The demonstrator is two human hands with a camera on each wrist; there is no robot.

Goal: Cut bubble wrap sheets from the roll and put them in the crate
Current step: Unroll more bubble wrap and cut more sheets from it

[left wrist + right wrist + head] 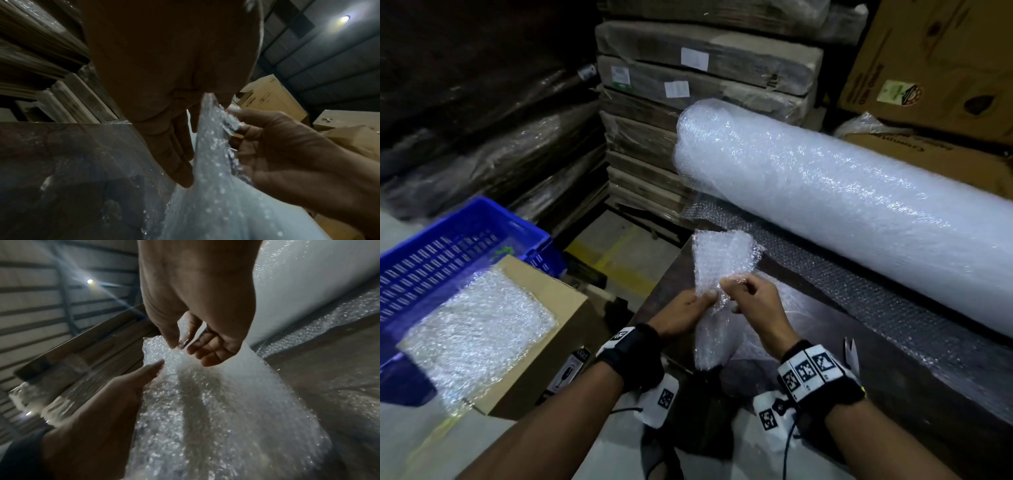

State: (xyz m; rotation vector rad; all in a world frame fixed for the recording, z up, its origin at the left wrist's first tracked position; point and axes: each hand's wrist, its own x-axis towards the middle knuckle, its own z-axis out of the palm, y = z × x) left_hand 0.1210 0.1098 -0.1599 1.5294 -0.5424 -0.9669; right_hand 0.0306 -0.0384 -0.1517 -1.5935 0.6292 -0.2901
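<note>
A big bubble wrap roll [842, 198] lies across the dark table [893, 394], its loose end spread flat beneath it. Both hands hold a cut bubble wrap sheet [722, 253] upright over the table's left corner. My left hand [707, 298] pinches the sheet's left side between thumb and straight fingers [180, 162]. My right hand [732, 286] pinches the top fold between thumb and forefinger [180, 344], its other fingers loosely curled. The sheet [205, 394] hangs down between the wrists. The blue crate [465, 219] stands at the left.
A pile of cut bubble wrap [476, 329] lies on a cardboard box [544, 284] against the crate's near side. A pale pointed tool, seemingly scissors [852, 353], rests on the table by my right wrist. Wrapped pallet stacks [688, 85] and cartons stand behind.
</note>
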